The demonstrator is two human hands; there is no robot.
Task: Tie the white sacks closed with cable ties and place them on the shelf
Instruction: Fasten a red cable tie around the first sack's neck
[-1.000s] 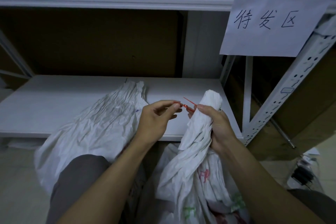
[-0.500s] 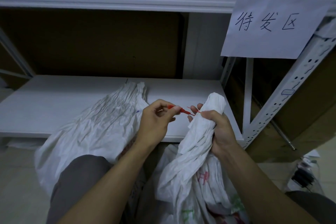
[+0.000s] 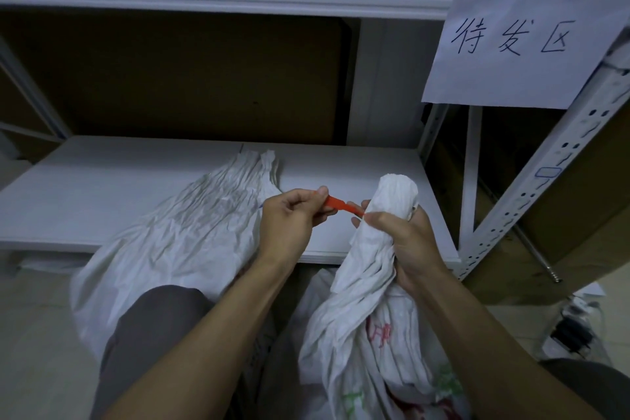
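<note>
The right hand [image 3: 407, 242] has its grip clenched round the twisted neck of a white sack [image 3: 397, 194]. The gathered top pokes up above the fist and the printed body hangs down toward the floor between the person's knees. This sack is held just in front of the low white shelf [image 3: 85, 201], near its right end, and does not rest on the board. The left hand [image 3: 289, 220] pinches the broad end of a red cable tie [image 3: 339, 204] between thumb and forefinger, the other fingers curled in. From that grip the tie runs rightward and slightly down to the neck of the sack, where its far end meets the right thumb. Whether it passes round the neck I cannot tell. A second white sack [image 3: 177, 232] lies to the left, its pleated mouth resting on the shelf board and its body sagging over the front edge behind the left forearm. A paper sign [image 3: 511, 82] with handwritten characters hangs from the upper shelf at the right.
</note>
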